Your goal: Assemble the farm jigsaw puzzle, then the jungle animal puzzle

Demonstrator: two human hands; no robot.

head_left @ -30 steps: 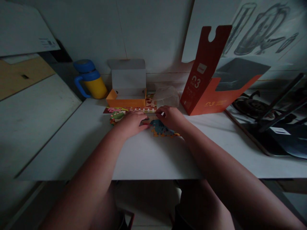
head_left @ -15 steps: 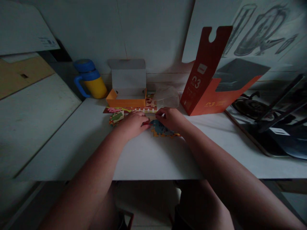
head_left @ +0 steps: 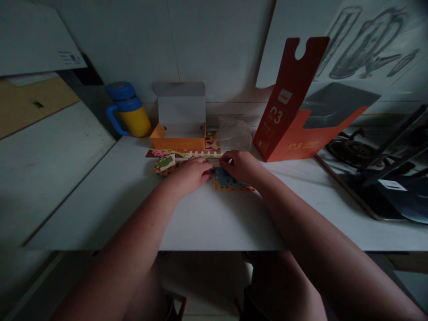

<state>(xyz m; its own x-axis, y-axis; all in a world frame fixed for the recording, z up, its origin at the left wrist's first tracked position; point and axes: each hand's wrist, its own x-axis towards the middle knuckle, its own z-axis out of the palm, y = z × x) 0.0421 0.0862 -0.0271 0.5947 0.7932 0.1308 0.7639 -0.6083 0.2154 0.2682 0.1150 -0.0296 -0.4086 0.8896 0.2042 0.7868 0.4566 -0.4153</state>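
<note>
Right, I have both hands low over the table, close beside each other at the blue-and-yellow jigsaw patch [head_left: 227,179]. My left hand [head_left: 192,174] is at its left edge, fingers bent and thumb near them; whether they are closed on a piece, I can't tell. My right hand [head_left: 241,164] arches over the patch's far side, thumb and fingertips drawn nearly together, and I can't make out anything between them either. The patch lies flat on the table [head_left: 217,223], partly under my right hand, its notched near edge showing.

I'd judge the step in hand to be lining up or pressing a join where my fingers meet the patch. That calls for a light touch: the left fingers steadying the edge, the right fingertips matching tab to notch, then pressing straight down so that the joined part doesn't slide or lift.

Just beyond my left wrist, to its left, is the loose pile of pieces [head_left: 165,166], within easy reach. Past my left fingers lies a printed sheet [head_left: 159,154], with the open orange box [head_left: 180,143] behind, and beyond my right hand, a crumpled clear bag [head_left: 235,135]
</note>
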